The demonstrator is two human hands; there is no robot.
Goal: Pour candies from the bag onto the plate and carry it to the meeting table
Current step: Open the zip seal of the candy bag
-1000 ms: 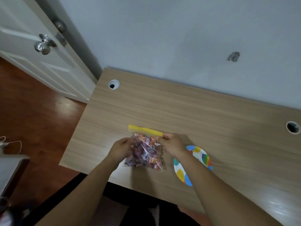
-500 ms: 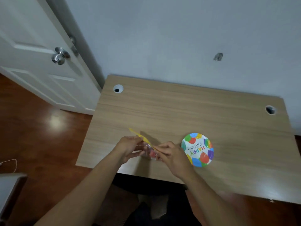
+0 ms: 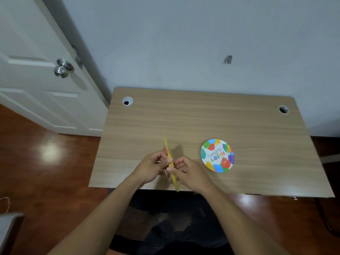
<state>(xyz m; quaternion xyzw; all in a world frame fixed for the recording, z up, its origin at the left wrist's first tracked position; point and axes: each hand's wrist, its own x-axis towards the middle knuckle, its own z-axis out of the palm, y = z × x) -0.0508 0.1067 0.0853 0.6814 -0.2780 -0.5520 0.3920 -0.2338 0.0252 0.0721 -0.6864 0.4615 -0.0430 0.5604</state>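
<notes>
Both hands hold the candy bag (image 3: 170, 162) above the near left part of the wooden desk (image 3: 202, 124). Only its yellow top strip shows, edge-on, running away from me; the clear body and the candies are hidden behind my fingers. My left hand (image 3: 152, 166) pinches the strip from the left. My right hand (image 3: 187, 172) pinches it from the right. A round paper plate (image 3: 217, 155) printed with balloons and "Happy Birthday" lies flat on the desk just right of my right hand, with nothing on it.
The desk stands against a pale blue wall and has a cable hole at each back corner (image 3: 127, 101) (image 3: 283, 109). A white door with a metal knob (image 3: 62, 69) stands to the left. A dark chair seat (image 3: 171, 223) is below the desk edge, over a red-brown wooden floor.
The view has pulled back and turned, so the whole desk shows. The bag has turned from flat, with candies visible, to edge-on between my fingers. The plate has not moved.
</notes>
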